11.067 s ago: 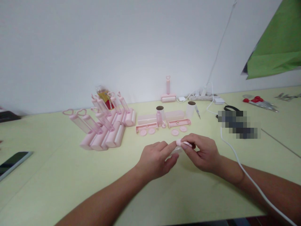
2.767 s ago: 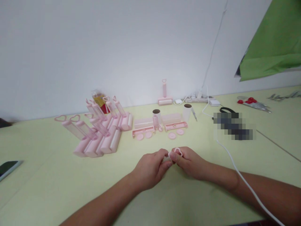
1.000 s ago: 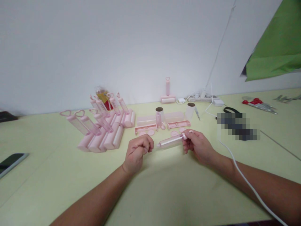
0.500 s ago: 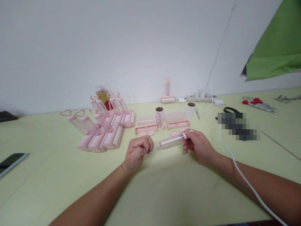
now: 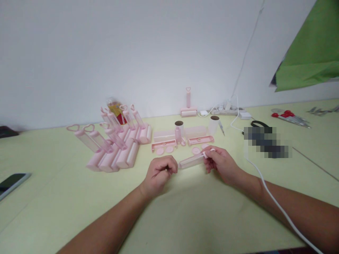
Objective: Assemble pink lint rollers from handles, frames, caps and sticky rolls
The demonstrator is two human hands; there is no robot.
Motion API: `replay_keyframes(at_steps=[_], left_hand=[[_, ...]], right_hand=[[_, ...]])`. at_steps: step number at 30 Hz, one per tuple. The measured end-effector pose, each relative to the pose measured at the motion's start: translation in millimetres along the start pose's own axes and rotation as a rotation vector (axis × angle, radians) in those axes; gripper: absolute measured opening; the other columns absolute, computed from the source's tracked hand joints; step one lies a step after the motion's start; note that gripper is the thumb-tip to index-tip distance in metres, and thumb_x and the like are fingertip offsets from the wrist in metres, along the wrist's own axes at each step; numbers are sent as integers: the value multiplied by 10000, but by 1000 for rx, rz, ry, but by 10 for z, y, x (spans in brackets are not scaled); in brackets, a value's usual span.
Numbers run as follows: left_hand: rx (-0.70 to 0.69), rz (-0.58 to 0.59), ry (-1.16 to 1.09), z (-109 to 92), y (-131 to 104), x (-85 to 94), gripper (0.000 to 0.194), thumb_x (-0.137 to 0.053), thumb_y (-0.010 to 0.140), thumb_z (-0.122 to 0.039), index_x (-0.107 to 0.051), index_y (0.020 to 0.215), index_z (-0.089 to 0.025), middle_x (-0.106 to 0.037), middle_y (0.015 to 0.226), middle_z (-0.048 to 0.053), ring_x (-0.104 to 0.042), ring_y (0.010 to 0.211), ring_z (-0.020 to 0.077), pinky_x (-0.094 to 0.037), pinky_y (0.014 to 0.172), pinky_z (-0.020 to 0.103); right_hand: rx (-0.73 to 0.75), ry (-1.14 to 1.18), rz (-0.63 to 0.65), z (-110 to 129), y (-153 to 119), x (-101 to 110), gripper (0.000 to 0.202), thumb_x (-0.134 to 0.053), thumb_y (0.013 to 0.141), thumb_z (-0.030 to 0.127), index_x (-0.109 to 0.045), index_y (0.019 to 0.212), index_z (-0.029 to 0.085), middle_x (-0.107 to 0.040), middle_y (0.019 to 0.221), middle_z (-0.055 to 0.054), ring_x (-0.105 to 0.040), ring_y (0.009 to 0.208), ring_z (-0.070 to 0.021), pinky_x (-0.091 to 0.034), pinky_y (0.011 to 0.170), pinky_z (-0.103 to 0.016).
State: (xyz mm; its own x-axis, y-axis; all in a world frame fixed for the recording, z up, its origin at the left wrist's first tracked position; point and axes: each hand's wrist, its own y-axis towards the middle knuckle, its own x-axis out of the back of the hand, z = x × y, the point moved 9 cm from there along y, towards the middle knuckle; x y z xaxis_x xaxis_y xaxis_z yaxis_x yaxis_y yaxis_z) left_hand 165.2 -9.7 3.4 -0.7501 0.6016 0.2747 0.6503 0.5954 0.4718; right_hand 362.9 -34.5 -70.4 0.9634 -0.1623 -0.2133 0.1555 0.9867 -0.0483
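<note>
My right hand (image 5: 222, 164) pinches a clear pink lint roller handle (image 5: 191, 161) by its cap end, and the tube slants down toward the left. Close to the tube's other end is my left hand (image 5: 161, 173), with its fingers curled in. What those fingers hold, if anything, is hidden, and I cannot tell whether they touch the tube. Beyond the hands lie two pink roller frames (image 5: 164, 145), several round pink caps (image 5: 169, 149), a second clear handle (image 5: 178, 134) standing upright, and two white sticky-paper rolls (image 5: 213, 125) with brown cores.
Assembled pink lint rollers (image 5: 113, 155) are grouped at the left, and another roller (image 5: 188, 111) stands by the wall. A white cable (image 5: 272, 197) crosses over my right forearm. Red-handled scissors (image 5: 287, 114), a power strip (image 5: 227, 111) and a phone (image 5: 13, 183) lie farther out.
My left hand has moved slightly right, up to the tube's end. The handle has turned a little in my right hand, which stays nearly in place.
</note>
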Motion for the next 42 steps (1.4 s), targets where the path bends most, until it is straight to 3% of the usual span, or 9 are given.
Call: replay_keyframes(at_steps=[4,8,11,19,25,29,33,38,42], left_hand=[[27,40,162,36,-12,-66,184,-502,797,-204,-564,632,-150,-544,639,22,-491,630,133,-371,628,272],[271,4,306,268,-34,-84,299,-524,876,-319,-563,633,-148,-470,575,-20,-426,570,106,-315,567,243],[411,-53,286,392,-54,-72,329,-522,897,-387,-604,689,-146,-467,566,-31,-431,564,104,-314,557,230],[537,-163,298,556,-95,55,503,-491,897,-572,-594,653,-145,-476,531,-28,-404,511,98,-278,517,232],[504,-147,248,578,-65,51,377,-535,899,-522,-597,833,-156,-498,608,-40,-432,548,98,-323,539,222],[445,-92,209,579,-48,5,320,-600,875,-455,-608,997,-159,-488,663,-44,-444,589,99,-335,551,213],[482,-21,261,624,-71,0,325,-641,844,-416,-641,1043,-159,-512,708,-31,-450,615,102,-340,555,210],[516,146,379,600,-78,-72,292,-600,864,-413,-687,973,-156,-548,700,-18,-452,621,109,-328,560,217],[468,209,481,524,-58,-109,308,-545,896,-425,-689,957,-160,-568,695,-9,-464,628,118,-326,569,222]], right_hand=[[-27,98,21,-26,13,-8,107,-639,797,273,-626,832,172,-620,659,10,-547,486,-104,-504,434,-232],[-15,188,87,-9,2,-74,133,-680,805,270,-633,886,176,-653,758,-8,-560,534,-99,-533,463,-236],[1,208,99,5,-12,-104,173,-696,822,299,-624,934,188,-675,811,-18,-590,570,-111,-553,480,-249],[-46,328,85,-47,1,-94,202,-679,855,357,-577,874,183,-709,824,-46,-643,578,-137,-574,501,-280],[-114,318,99,-120,6,-88,174,-630,876,338,-572,892,174,-715,826,-66,-649,569,-140,-573,496,-277],[-164,152,73,-198,32,-47,173,-611,849,343,-573,893,180,-709,846,-61,-640,564,-143,-511,418,-242],[-50,-294,14,-88,79,71,161,-574,839,345,-612,850,189,-586,588,29,-476,426,-104,-323,357,-199],[217,-813,57,174,58,41,130,-590,812,291,-673,799,192,-604,644,22,-511,563,-127,-361,522,-241],[332,-963,-26,348,110,164,164,-558,839,300,-684,812,199,-663,755,-13,-557,609,-152,-417,590,-280]])
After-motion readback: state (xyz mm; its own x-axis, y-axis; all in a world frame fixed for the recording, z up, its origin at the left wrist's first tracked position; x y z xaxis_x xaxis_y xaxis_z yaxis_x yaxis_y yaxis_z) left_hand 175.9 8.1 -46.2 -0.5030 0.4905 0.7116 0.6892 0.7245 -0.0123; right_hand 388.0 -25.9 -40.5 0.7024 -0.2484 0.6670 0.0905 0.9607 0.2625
